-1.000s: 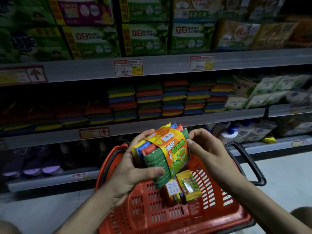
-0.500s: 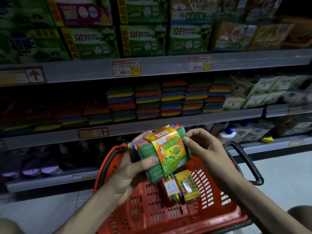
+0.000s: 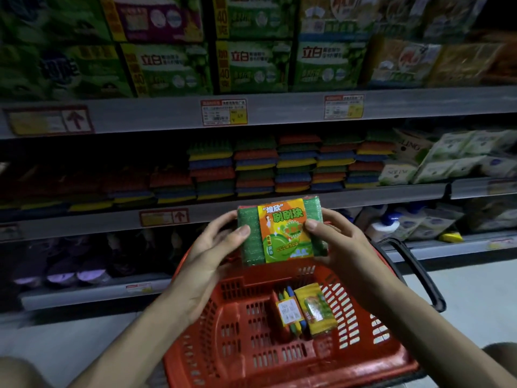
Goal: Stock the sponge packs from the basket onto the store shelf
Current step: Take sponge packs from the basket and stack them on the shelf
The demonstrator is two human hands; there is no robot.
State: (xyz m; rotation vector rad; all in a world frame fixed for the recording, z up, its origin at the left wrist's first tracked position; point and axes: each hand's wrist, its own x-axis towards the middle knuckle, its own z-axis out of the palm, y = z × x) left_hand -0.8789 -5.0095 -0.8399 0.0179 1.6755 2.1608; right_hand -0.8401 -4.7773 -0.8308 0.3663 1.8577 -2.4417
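A sponge pack (image 3: pixel 282 231), green with an orange label band, is held flat-on above the red basket (image 3: pixel 251 357). My left hand (image 3: pixel 212 247) grips its left edge and my right hand (image 3: pixel 338 245) grips its right edge. Two more sponge packs (image 3: pixel 305 312) stand on edge inside the basket. The middle store shelf (image 3: pixel 307 200) behind carries several stacks of coloured sponges (image 3: pixel 279 166), just above and beyond the held pack.
Green detergent boxes (image 3: pixel 257 65) fill the top shelf. White tissue-like packs (image 3: pixel 447 155) sit right of the sponges. Bottles and pouches (image 3: pixel 405 222) line the lower shelf. The basket's black handle (image 3: pixel 414 273) hangs to the right. Pale floor lies below.
Both hands have turned the pack from tilted edge-on to label facing me and lifted it a little toward the sponge shelf. The basket stays put.
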